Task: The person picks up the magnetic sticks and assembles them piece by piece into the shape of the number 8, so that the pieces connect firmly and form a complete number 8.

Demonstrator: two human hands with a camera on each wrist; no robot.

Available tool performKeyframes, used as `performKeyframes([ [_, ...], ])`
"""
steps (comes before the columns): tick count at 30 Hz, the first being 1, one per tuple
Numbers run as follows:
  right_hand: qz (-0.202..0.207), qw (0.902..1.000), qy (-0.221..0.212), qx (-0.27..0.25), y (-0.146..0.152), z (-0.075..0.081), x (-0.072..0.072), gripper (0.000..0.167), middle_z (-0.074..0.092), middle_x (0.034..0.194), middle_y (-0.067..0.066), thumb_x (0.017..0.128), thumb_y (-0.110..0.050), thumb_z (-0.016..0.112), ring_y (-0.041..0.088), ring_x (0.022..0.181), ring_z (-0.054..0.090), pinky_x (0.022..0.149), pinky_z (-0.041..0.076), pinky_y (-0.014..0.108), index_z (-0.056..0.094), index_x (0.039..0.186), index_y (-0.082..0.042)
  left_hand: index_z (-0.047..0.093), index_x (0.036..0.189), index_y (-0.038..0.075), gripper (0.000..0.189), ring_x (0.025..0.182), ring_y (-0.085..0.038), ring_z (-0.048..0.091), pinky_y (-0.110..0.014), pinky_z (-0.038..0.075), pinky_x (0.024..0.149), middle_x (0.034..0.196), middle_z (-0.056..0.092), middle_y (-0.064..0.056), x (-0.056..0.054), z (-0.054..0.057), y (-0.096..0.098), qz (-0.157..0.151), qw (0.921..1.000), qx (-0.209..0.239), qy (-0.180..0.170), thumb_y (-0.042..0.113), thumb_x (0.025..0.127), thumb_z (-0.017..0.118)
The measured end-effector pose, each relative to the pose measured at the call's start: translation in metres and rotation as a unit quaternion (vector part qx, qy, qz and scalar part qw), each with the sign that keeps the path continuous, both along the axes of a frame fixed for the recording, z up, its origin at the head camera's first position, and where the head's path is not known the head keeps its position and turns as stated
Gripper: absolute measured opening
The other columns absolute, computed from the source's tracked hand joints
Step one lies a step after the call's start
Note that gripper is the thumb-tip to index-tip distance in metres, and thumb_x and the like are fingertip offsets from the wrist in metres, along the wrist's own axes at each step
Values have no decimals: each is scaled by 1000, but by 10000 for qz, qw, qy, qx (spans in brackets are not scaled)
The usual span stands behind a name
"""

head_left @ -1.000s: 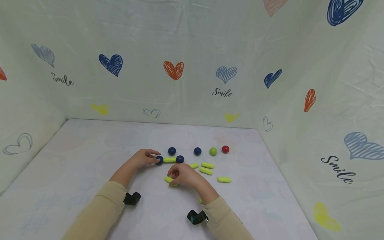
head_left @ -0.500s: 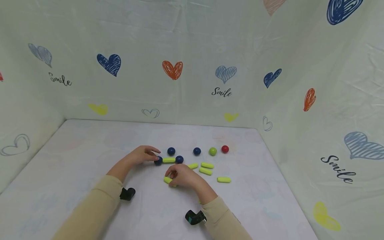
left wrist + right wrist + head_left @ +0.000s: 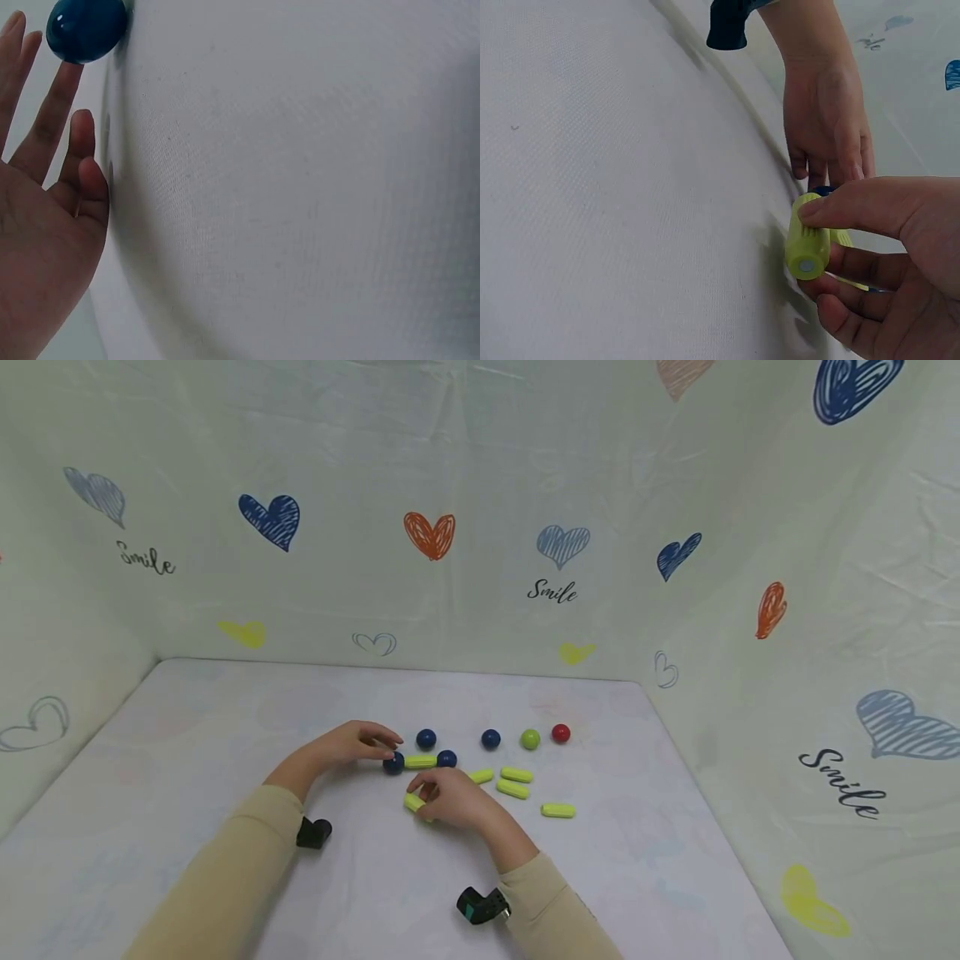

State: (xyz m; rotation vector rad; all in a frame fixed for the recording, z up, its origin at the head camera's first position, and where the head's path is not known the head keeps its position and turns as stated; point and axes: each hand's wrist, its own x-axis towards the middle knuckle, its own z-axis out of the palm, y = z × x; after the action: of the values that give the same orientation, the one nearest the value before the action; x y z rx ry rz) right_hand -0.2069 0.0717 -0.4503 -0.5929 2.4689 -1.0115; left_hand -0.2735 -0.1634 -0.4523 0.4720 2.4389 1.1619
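My left hand (image 3: 347, 745) reaches over the left blue ball (image 3: 393, 763) with fairly straight fingers. In the left wrist view a fingertip touches that blue ball (image 3: 86, 28). A yellow-green magnetic rod (image 3: 420, 762) lies in line between it and a second blue ball (image 3: 447, 759). Closer to me, my right hand (image 3: 459, 800) pinches another yellow-green magnetic rod (image 3: 412, 802) between thumb and fingers. The right wrist view shows the held rod (image 3: 807, 240) with grooved sides and a metal disc in its end.
Behind stand two more blue balls (image 3: 426, 739) (image 3: 491, 739), a green ball (image 3: 530, 739) and a red ball (image 3: 561, 732). Several loose yellow-green rods (image 3: 513, 789) lie right of my right hand. A heart-printed curtain (image 3: 487, 460) rises behind the white table (image 3: 225, 710).
My left forearm has swung outward to the left, its fingers lifting slightly over the blue ball. My right hand has shifted a little left and away from me with its rod.
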Motion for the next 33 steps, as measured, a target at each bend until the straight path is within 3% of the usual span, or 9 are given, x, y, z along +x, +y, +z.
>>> performKeyframes([
  [12, -580, 9952, -48, -787, -10, -5, 3, 28, 60, 85, -5, 83, -9, 76, 9, 75, 56, 64, 48, 23, 70, 109, -13, 68, 120, 6, 31, 123, -35, 50, -56, 34, 104, 120, 66, -10, -8, -6, 0, -189, 9996, 159, -124, 19, 91, 69],
  [26, -1093, 9826, -181, -1491, -23, -13, 9, 29, 61, 84, -4, 83, -11, 77, 8, 68, 57, 59, 48, 22, 67, 110, -8, 68, 118, 4, 32, 123, -36, 50, -58, 31, 105, 119, 66, -11, -9, -11, -3, -41, 9987, 226, -445, 17, 88, 72],
  [33, -1491, 9753, -308, -1603, -29, -16, 10, 28, 60, 81, -3, 82, -10, 79, 9, 65, 58, 57, 50, 23, 67, 107, -7, 69, 115, 3, 29, 121, -35, 51, -57, 32, 105, 115, 68, -11, -8, -12, -2, -33, 9988, 247, -423, 15, 89, 71],
])
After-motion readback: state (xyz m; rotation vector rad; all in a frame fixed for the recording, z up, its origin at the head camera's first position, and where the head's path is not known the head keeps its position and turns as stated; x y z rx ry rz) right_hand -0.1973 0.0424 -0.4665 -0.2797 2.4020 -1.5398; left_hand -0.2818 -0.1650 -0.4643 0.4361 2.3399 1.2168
